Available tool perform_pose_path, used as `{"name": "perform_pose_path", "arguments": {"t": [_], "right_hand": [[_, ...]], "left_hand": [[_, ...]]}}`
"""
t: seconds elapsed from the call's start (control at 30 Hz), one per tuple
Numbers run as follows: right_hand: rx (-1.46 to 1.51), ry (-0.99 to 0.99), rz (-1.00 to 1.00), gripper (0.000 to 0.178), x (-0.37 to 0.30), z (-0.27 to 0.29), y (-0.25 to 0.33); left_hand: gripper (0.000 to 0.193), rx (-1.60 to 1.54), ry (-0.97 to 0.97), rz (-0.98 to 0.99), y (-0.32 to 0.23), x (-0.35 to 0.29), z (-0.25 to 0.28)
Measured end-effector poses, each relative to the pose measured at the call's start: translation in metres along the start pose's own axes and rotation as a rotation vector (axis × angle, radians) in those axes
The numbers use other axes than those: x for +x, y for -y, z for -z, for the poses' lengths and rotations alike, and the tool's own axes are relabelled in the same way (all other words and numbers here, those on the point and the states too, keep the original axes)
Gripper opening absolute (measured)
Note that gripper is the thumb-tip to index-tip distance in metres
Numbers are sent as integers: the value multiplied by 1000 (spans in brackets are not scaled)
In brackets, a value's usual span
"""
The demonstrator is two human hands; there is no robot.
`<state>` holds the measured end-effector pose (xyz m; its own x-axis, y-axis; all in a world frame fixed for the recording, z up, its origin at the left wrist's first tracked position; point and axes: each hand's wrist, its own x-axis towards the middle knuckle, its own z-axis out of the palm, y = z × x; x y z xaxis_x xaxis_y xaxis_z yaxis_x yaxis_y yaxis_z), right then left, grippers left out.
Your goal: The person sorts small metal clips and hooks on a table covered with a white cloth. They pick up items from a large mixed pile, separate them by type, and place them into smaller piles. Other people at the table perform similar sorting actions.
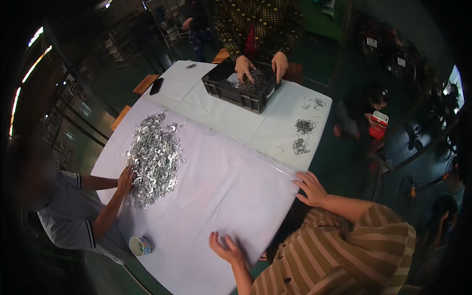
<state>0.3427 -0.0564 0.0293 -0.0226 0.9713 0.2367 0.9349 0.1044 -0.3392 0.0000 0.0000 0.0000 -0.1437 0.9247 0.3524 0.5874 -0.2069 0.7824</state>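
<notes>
My left hand [226,249] is over the near part of the white-covered table [236,191], fingers apart and nothing in them. Whether it touches the cover I cannot tell. My right hand [310,190] lies at the table's right edge with its fingers stretched out, on the cover by a seam or clear strip. Left of the middle is a big heap of small shiny curved metal pieces [153,160]. A co-worker in a grey shirt has both hands [126,181] at the heap's left side.
Across the table, another co-worker's hands [246,69] are at a black crate [231,97] of dark metal pieces. Small piles of wire hooks [305,126] lie along the right edge. A paper cup [140,246] stands near left, a black phone [156,86] far left. Wooden stools [145,84] surround the table.
</notes>
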Motion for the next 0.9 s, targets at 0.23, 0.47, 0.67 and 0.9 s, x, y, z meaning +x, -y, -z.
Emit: {"name": "perform_pose_path", "arguments": {"t": [0.23, 0.47, 0.67, 0.9], "right_hand": [[99, -197, -216, 54, -10, 8, -93], [238, -250, -335, 67, 16, 4, -133], [333, -199, -347, 74, 37, -2, -139], [501, -319, -349, 67, 41, 0, -144]], "left_hand": [[39, 21, 489, -267, -103, 31, -144], [76, 134, 675, -442, -150, 53, -242], [110, 155, 770, -577, -179, 75, -306], [64, 8, 848, -816, -191, 75, -344]]}}
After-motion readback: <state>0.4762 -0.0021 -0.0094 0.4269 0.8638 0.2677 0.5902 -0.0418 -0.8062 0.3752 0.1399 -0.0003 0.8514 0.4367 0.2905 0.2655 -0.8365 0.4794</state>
